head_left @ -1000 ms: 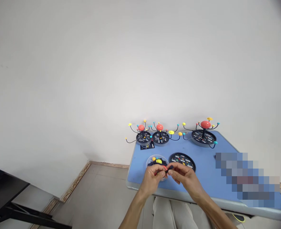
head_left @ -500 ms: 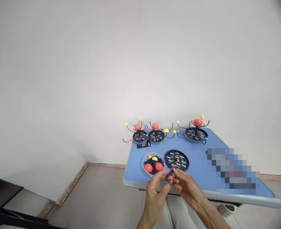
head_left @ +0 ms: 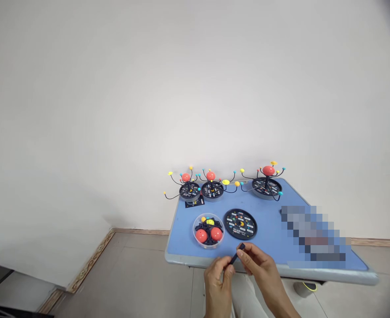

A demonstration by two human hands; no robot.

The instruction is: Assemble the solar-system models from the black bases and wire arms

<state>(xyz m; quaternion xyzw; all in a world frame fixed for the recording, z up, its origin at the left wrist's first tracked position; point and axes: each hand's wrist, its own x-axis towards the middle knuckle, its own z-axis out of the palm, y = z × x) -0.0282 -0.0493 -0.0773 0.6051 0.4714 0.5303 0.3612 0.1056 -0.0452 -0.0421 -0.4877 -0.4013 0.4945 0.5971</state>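
Both my hands meet over the near edge of the blue table [head_left: 281, 238]. My left hand [head_left: 217, 282] and my right hand [head_left: 257, 263] are closed on a small black rod-like piece [head_left: 237, 254], each pinching one end. Just beyond them a clear round dish [head_left: 208, 230] holds two red balls, a yellow ball and black arm pieces. Beside it on the right lies a flat black round base [head_left: 240, 224] with coloured marks.
Three assembled planet models stand along the table's far edge: one at the left [head_left: 189, 187], one in the middle [head_left: 212, 185] and one at the right [head_left: 266, 182]. A white wall rises behind. A blurred patch covers the table's right part. Tiled floor lies to the left.
My hands have drawn back from over the dish to the table's near edge, uncovering the two red balls. The view has shifted, so the table sits further left and lower.
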